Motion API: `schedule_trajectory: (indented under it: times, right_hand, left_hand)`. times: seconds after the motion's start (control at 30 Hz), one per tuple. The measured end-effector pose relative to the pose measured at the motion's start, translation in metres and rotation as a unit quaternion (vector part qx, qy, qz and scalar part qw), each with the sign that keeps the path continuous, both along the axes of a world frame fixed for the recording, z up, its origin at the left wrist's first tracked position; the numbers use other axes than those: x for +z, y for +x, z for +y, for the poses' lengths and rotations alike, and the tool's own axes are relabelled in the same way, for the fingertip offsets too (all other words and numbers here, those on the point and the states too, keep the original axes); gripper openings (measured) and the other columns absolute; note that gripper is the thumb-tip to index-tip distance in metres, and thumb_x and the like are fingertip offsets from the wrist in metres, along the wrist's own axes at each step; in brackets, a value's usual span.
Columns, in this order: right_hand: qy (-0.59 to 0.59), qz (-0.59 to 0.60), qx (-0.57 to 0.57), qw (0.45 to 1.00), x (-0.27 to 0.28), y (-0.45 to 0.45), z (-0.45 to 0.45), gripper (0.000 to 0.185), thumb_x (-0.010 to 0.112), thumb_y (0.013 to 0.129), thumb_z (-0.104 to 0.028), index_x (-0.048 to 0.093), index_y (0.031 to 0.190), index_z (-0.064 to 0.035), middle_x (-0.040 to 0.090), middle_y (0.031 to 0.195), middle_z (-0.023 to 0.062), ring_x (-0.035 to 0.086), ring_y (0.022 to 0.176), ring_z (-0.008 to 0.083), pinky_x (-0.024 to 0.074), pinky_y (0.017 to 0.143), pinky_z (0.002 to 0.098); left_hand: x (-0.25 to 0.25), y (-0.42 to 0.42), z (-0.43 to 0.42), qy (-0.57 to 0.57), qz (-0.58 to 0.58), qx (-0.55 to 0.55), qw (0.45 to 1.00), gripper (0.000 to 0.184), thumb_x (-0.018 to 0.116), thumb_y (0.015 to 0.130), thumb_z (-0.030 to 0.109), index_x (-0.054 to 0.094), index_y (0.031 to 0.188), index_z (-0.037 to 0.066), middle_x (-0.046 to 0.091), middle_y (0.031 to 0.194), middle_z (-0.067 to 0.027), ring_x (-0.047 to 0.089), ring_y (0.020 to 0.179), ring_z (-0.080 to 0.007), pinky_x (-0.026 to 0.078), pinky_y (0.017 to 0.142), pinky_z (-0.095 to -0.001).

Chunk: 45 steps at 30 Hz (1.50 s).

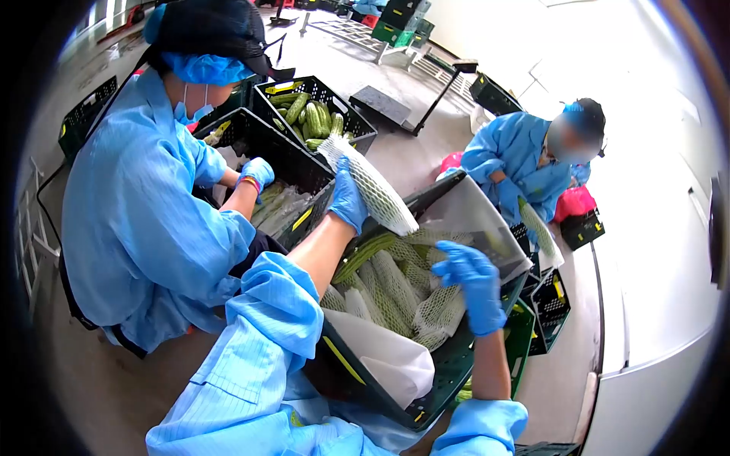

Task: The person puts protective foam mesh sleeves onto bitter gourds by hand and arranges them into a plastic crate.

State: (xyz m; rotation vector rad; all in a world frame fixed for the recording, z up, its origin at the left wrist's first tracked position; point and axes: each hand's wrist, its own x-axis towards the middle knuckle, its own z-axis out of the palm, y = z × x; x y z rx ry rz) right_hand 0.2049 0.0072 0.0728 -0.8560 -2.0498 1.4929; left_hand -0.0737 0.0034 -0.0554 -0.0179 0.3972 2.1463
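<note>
My left hand (349, 199), in a blue glove, grips a white foam net sleeve (376, 190) above the near crate. Whether a gourd is inside that sleeve, I cannot tell. To the right, my right hand (471, 285), gloved too, hovers over the crate with its fingers apart and nothing visible in them. Below both hands, the dark green crate (346, 361) holds several long green gourds (391, 285) in white net sleeves. A white liner sheet (384, 357) folds over its near side, and another liner part rises at the far side.
At left, a co-worker (152, 205) reaches into a black crate (293, 163) with clear bags. Behind stands a crate of bare green gourds (313, 118). Another co-worker (509, 156) at right holds a netted gourd (537, 228). A platform scale (384, 105) stands on the floor.
</note>
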Motion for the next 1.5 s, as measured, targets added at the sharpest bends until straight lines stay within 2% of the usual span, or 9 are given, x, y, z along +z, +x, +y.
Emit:
schedule_trajectory:
  times: [0.17,0.3,0.6,0.7,0.8,0.9,1.0,1.33,1.5]
  right_hand:
    - [-0.046,-0.062,0.021,0.997,-0.054,-0.057,0.004,0.025,0.060,0.097,-0.021,0.068,0.113,-0.0043,0.070,0.075,0.0042,0.059,0.059,0.0065,0.0465,0.052,0.0209]
    - [-0.023,0.002,-0.051,0.998,-0.071,-0.058,0.000,0.026,0.060,0.097,-0.019,0.066,0.115,-0.0016,0.069,0.075,0.0044,0.059,0.058,0.0053,0.0461,0.052,0.0205]
    - [0.010,-0.006,-0.051,0.999,-0.081,-0.044,0.008,0.029,0.061,0.096,-0.016,0.064,0.122,-0.0021,0.069,0.076,0.0013,0.059,0.065,0.0051,0.0475,0.056,0.0217]
    - [0.098,-0.015,-0.041,0.994,-0.090,-0.041,0.016,0.030,0.063,0.095,-0.016,0.064,0.120,-0.0009,0.069,0.084,0.0034,0.062,0.072,0.0075,0.0499,0.062,0.0236]
    - [0.304,-0.088,-0.019,0.948,-0.093,-0.036,0.022,0.029,0.065,0.093,-0.015,0.065,0.118,-0.0002,0.068,0.096,0.0052,0.063,0.080,0.0096,0.0516,0.070,0.0253]
    - [0.343,-0.011,-0.011,0.939,-0.091,-0.038,0.019,0.033,0.068,0.091,-0.013,0.062,0.121,-0.0016,0.066,0.104,0.0047,0.062,0.086,0.0088,0.0508,0.076,0.0255]
    - [0.104,0.122,-0.026,0.987,-0.096,-0.043,0.015,0.042,0.068,0.090,-0.010,0.056,0.130,-0.0027,0.065,0.108,0.0026,0.060,0.090,0.0086,0.0495,0.079,0.0247]
    - [-0.120,0.008,-0.018,0.993,-0.088,-0.037,0.026,0.035,0.058,0.097,-0.025,0.055,0.125,-0.0036,0.065,0.108,0.0061,0.063,0.084,0.0092,0.0509,0.057,0.0239]
    - [-0.015,0.123,0.021,0.992,-0.111,-0.046,0.016,0.070,0.068,0.082,0.005,0.036,0.144,-0.0039,0.058,0.125,0.0087,0.058,0.113,0.0167,0.0473,0.098,0.0320]
  left_hand:
    - [0.003,0.002,0.004,0.010,-0.019,0.010,1.000,0.059,0.044,0.089,0.069,0.061,0.103,0.014,0.064,0.080,-0.0067,0.062,0.071,-0.0230,0.054,0.068,-0.0396]
    - [-0.007,-0.001,0.012,0.021,0.005,0.027,0.999,0.073,0.051,0.084,0.072,0.054,0.121,0.009,0.064,0.094,-0.0150,0.064,0.080,-0.0276,0.055,0.073,-0.0447]
    - [0.005,0.005,0.010,0.034,0.099,-0.028,0.994,0.074,0.045,0.085,0.076,0.055,0.119,0.011,0.065,0.098,-0.0139,0.066,0.083,-0.0265,0.057,0.074,-0.0435]
    - [0.005,0.010,0.011,0.061,0.112,-0.057,0.990,0.078,0.042,0.085,0.077,0.054,0.124,0.010,0.065,0.104,-0.0156,0.066,0.086,-0.0270,0.057,0.077,-0.0438]
    - [0.027,0.023,0.001,0.039,0.117,-0.065,0.990,0.074,0.043,0.086,0.076,0.057,0.120,0.011,0.067,0.095,-0.0110,0.066,0.082,-0.0220,0.057,0.072,-0.0372]
    - [0.036,0.030,-0.008,0.054,0.134,-0.091,0.985,0.079,0.045,0.085,0.076,0.052,0.129,0.010,0.064,0.108,-0.0139,0.065,0.091,-0.0242,0.056,0.081,-0.0406]
    - [0.054,0.044,-0.015,0.051,0.136,-0.095,0.985,0.079,0.048,0.086,0.072,0.050,0.131,0.008,0.063,0.113,-0.0140,0.065,0.096,-0.0239,0.055,0.086,-0.0404]
    - [0.046,0.055,-0.006,0.086,0.125,-0.137,0.979,0.071,0.041,0.094,0.063,0.054,0.129,0.002,0.066,0.108,-0.0114,0.065,0.092,-0.0202,0.054,0.084,-0.0361]
    - [0.049,0.051,-0.013,0.131,0.104,-0.124,0.978,0.078,0.045,0.090,0.067,0.053,0.127,-0.001,0.066,0.104,-0.0136,0.065,0.092,-0.0243,0.054,0.086,-0.0399]
